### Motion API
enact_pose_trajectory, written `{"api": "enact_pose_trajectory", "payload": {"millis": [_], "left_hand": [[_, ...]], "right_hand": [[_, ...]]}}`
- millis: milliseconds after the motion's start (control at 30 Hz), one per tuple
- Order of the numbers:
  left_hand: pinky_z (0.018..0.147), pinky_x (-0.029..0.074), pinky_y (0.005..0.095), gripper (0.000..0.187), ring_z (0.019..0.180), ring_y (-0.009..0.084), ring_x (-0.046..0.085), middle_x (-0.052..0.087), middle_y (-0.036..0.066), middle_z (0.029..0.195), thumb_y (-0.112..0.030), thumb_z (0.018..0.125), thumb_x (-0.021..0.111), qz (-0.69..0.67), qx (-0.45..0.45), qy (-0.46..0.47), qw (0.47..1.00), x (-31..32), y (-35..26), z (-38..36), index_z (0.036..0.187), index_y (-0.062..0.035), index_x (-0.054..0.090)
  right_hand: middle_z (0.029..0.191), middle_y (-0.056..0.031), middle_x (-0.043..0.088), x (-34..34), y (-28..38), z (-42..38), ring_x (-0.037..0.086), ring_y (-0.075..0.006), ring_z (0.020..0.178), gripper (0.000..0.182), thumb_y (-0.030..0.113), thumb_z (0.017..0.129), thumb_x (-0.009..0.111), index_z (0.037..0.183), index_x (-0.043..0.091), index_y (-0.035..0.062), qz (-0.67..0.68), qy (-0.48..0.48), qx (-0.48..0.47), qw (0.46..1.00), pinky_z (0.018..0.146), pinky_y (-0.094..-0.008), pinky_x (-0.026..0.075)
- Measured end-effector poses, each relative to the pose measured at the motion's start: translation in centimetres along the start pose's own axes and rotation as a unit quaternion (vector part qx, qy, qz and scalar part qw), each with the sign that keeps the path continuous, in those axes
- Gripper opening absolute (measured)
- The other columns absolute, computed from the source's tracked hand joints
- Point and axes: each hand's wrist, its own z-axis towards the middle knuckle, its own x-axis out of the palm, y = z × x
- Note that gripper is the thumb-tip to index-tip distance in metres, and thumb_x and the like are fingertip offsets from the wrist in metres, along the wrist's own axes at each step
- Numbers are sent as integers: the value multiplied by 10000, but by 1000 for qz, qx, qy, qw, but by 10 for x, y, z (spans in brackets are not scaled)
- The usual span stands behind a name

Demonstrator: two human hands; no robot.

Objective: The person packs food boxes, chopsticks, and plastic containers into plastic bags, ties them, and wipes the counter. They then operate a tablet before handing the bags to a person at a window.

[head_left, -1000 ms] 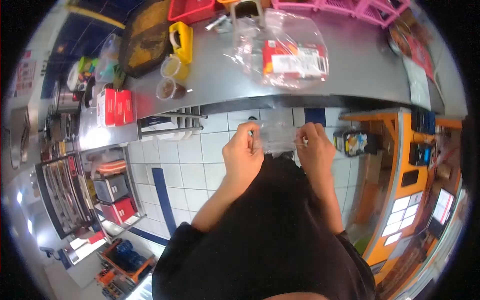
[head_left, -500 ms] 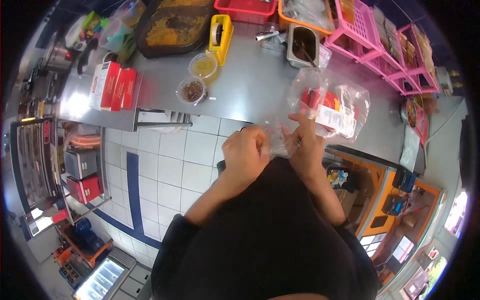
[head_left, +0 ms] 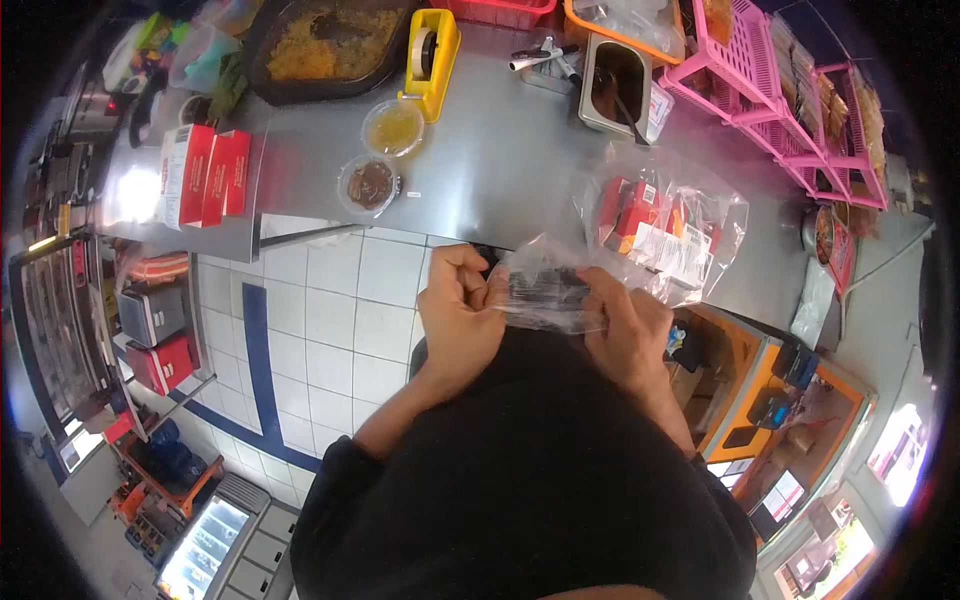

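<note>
A clear plastic bag (head_left: pixel 545 285) is stretched between my two hands at the near edge of the steel counter. My left hand (head_left: pixel 460 310) pinches one side of its opening, fingers curled. On the other side, my right hand (head_left: pixel 628 325) grips the plastic between thumb and fingers. The bag's far part lies on the counter to the right, around red boxes (head_left: pixel 640 210) with a white printed label (head_left: pixel 672 252). The boxes show through the plastic.
Two lidded cups (head_left: pixel 368 185) stand on the counter (head_left: pixel 480 140) by a yellow tape dispenser (head_left: pixel 432 65). Red boxes (head_left: pixel 205 175) are at the left. Behind are a dark tray (head_left: pixel 330 45), a metal container (head_left: pixel 614 85) and pink baskets (head_left: pixel 735 60).
My hands have moved apart, spreading the bunched plastic between them. The red boxes in the bag sit at a different angle. The whole view has shifted slightly.
</note>
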Motion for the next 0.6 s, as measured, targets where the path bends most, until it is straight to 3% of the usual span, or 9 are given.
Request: {"api": "enact_pose_trajectory", "payload": {"millis": [133,200,233,300,400,533,600], "left_hand": [[491,326,209,220,524,29,386,445,-30,591,-50,880,701,62,39,64,995,5,-4,6,890,-59,482],[517,420,248,232,522,104,509,528,26,607,-53,835,731,124,130,123,976,7,-7,11,831,-53,499],[517,420,248,232,522,104,509,528,26,607,-53,835,731,124,133,125,975,7,-8,15,831,-53,499],[538,476,321,241,558,214,599,585,86,638,-45,758,755,140,238,231,933,5,-7,20,799,-50,518],[577,488,367,251,638,273,628,616,98,700,-71,696,766,145,219,234,936,9,-6,21,773,-50,528],[628,484,386,195,671,271,603,623,66,793,-114,710,759,184,270,324,888,-3,-19,32,821,-70,605],[683,488,387,252,763,270,617,644,93,885,-129,718,782,-69,251,423,868,-18,-18,43,920,-58,650]], "right_hand": [[746,-41,628,-13,-8,29,606,-226,626,291,81,679,761,960,698,121,-2,-80,-111,991,549,-351,494],[815,-49,628,-4,-18,27,607,-217,682,201,92,674,797,852,706,93,66,-112,-130,983,592,-333,505],[815,-49,628,-4,-19,28,607,-217,682,201,92,674,797,852,706,93,64,-116,-129,983,592,-333,505],[826,-56,632,-5,-21,25,612,-209,687,196,59,683,797,860,716,84,199,-93,-60,974,627,-319,509],[838,-64,628,-2,-19,20,619,-202,713,215,37,690,791,894,736,74,266,-37,-12,963,636,-307,501],[837,-68,597,0,-15,17,605,-209,746,285,-38,700,733,964,746,67,263,-3,6,965,644,-295,485],[828,-69,559,0,-15,20,577,-212,773,394,-126,685,648,1015,745,66,324,48,27,944,675,-283,469]]}}
